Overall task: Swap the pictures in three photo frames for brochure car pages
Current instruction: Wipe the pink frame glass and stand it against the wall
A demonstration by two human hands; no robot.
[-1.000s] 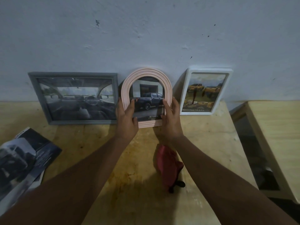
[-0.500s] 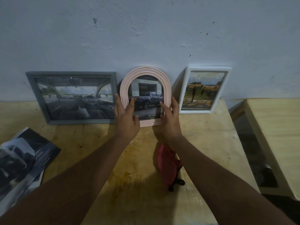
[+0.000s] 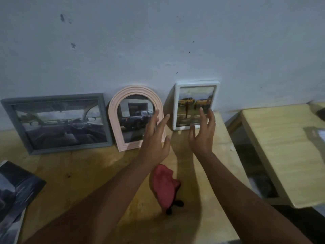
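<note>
- Three photo frames stand in one row on the wooden table (image 3: 79,169), each leaning back on the wall (image 3: 158,41): a grey frame (image 3: 56,123) on the left, a pink arched frame (image 3: 134,118) in the middle and a white frame (image 3: 195,100) on the right.
- Each frame holds one car picture: a car interior in the grey one, a dark pickup in the pink one, two yellow vehicles in the white one.
- Two hands are in view, and neither holds anything.
- The left hand (image 3: 154,138) is spread, its fingers straight, in front of the lower right part of the pink arched frame. I cannot tell if it touches the frame.
- The right hand (image 3: 202,132) is spread too, with fingers slightly bent, in front of the lower part of the white frame, and it covers that corner.
- One red cloth-like thing (image 3: 165,187) with a black end lies on the table between the forearms. What it is, I cannot make out.
- One brochure (image 3: 15,191) lies at the left, cut off by the picture edge, its pages dark and blurred.
- A second table (image 3: 281,147) stands apart on the right. The things at its far edge are cut off and unclear.
</note>
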